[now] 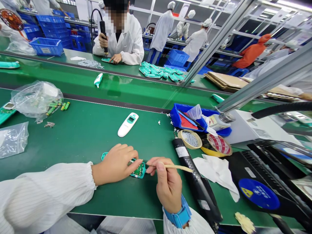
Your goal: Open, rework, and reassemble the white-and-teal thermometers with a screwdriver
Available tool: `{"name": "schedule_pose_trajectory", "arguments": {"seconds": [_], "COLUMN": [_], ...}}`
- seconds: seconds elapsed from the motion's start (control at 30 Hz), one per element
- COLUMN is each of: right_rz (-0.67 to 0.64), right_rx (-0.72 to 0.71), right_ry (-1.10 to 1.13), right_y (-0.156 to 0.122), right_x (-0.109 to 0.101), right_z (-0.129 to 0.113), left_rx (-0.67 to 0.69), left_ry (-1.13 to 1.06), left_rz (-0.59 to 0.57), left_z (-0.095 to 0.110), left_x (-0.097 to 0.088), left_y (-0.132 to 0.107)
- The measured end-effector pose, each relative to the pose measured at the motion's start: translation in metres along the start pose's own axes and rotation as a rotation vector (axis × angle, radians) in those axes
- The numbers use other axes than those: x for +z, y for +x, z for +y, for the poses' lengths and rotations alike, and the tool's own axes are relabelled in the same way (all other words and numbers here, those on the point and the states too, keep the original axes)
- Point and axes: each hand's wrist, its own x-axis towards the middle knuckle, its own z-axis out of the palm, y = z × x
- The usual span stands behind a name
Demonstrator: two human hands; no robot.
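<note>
My left hand (117,164) grips a teal device housing (104,156) holding a green circuit board (139,171), with the fingers covering much of it. My right hand (167,183) pinches a thin wooden stick (176,167), and its narrow end reaches over the board near my left fingertips. A blue strap (177,212) circles my right wrist. A white handheld thermometer-like device (128,124) lies face up on the green workbench mat (73,139), ahead of my hands. A long black tool (195,178) lies just right of my right hand.
To the right stand a blue bin (179,118), rolls of tape (215,145), white tissue (215,171) and a white machine (251,128). Plastic bags (36,99) and batteries (63,106) lie left. Metal frame bars cross the upper right. A co-worker (126,42) works across the belt (80,76).
</note>
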Motion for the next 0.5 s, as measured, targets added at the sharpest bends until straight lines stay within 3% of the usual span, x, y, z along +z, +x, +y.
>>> {"name": "schedule_pose_trajectory", "arguments": {"seconds": [0.5], "right_rz": [-0.035], "right_rx": [-0.059], "right_ry": [-0.076], "right_y": [0.0017], "right_x": [-0.0003], "right_z": [0.0005], "left_rx": [0.003], "left_ry": [0.004], "left_rz": [-0.005], "left_z": [0.0007], "left_x": [-0.0003], "left_y": [0.0001]}}
